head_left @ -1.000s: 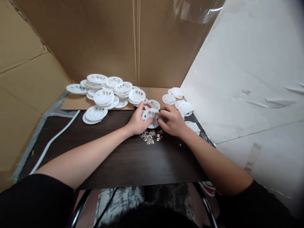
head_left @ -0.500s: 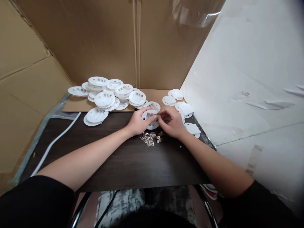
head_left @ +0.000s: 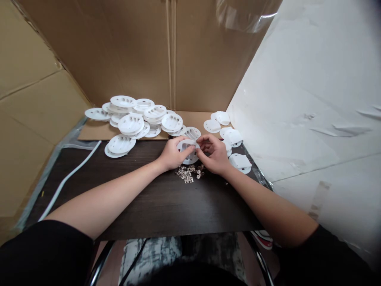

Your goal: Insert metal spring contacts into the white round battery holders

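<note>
Above the dark table I have a round white plastic battery case (head_left: 187, 160), its slotted compartment facing up. My left hand (head_left: 172, 154) is shut on its left side, thumb across the front and fingers behind. At the right rim my right hand (head_left: 214, 155) has its thumb and bent fingers closed on the edge; whether a small part is pinched there I cannot make out. Just below the case lies a small heap of shiny metal battery contacts (head_left: 188, 174).
Many similar white round cases (head_left: 131, 124) are piled at the back left on a cardboard sheet (head_left: 193, 117). More cases (head_left: 239, 162) lie along the right edge, flat side up. A white cable (head_left: 71, 174) runs down the left. A cardboard wall (head_left: 125, 51) stands behind.
The case has tipped slightly and moved a little down. My right hand has shifted slightly, its fingers loosening a bit at the rim. My left hand keeps its hold.
</note>
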`<state>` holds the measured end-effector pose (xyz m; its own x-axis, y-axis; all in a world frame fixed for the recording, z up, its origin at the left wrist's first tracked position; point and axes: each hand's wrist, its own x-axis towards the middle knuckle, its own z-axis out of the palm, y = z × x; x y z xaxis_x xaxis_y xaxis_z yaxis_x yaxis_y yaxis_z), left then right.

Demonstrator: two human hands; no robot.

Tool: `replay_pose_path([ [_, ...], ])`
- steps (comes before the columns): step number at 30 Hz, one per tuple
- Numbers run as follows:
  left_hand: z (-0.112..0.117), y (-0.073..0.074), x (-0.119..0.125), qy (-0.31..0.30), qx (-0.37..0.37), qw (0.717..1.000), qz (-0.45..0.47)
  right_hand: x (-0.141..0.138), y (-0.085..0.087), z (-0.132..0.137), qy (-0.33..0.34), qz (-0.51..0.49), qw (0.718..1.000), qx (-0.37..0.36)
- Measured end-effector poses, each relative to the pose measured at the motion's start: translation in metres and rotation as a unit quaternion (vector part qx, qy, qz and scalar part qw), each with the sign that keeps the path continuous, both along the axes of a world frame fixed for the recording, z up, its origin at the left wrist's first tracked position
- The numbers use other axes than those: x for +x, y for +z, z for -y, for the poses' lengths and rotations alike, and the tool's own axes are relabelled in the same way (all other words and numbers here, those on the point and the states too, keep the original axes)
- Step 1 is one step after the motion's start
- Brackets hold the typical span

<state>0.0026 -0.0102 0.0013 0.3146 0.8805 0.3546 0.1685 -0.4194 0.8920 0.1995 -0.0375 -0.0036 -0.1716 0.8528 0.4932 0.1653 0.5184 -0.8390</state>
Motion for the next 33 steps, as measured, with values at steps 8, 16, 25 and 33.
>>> replay_pose_path([
  [8, -0.0001, 0.0000, 0.0000, -0.002, -0.005, 1.000, -0.003, -0.0004, -0.0017, -0.0003, 0.000, 0.002, 1.000, -0.007],
  [16, -0.0010, -0.0004, -0.0003, -0.009, -0.031, 0.999, 0.000, -0.0018, -0.0008, 0.0008, 0.008, -0.019, 1.000, -0.016],
  [25, 0.0057, -0.0006, -0.0002, -0.014, 0.011, 0.999, -0.033, -0.0020, -0.0030, -0.0016, -0.004, -0.035, 0.994, -0.108],
  [33, 0.0077, 0.0007, -0.0007, -0.009, 0.037, 0.997, -0.069, -0.0008, -0.0055, -0.0022, 0.000, -0.027, 0.995, -0.093],
])
